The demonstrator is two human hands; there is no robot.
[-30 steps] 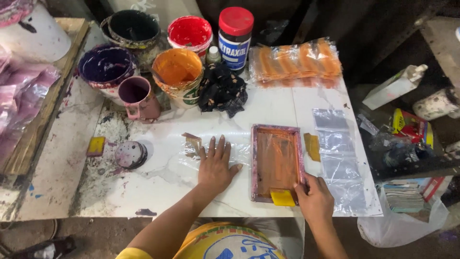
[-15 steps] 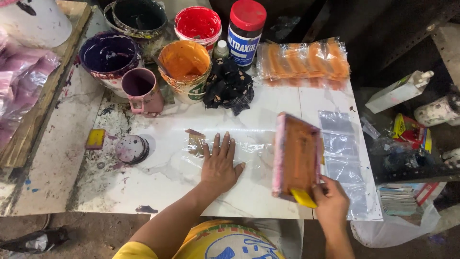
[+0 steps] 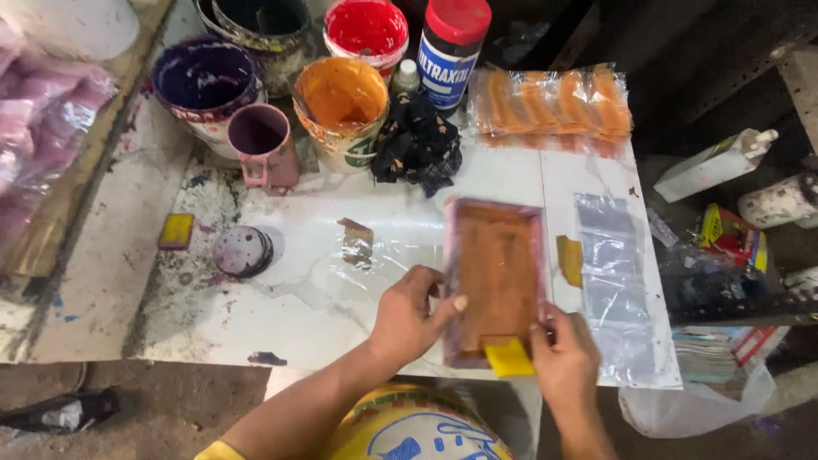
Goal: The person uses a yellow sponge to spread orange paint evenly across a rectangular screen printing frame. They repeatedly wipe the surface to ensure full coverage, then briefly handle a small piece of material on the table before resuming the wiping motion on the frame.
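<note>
In the head view, a pink-framed rectangular printing screen with orange mesh (image 3: 497, 281) lies on the white marble table (image 3: 281, 315), long axis running away from the person. The left hand (image 3: 411, 317) grips its left edge; the right hand (image 3: 564, 362) pinches a yellow squeegee (image 3: 509, 358) at its near end.

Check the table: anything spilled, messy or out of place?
Yes. Dried purple paint splatters the table around the pink mug, and a small purple smear marks the front edge. The paint tubs stand upright; nothing is tipped.
</note>
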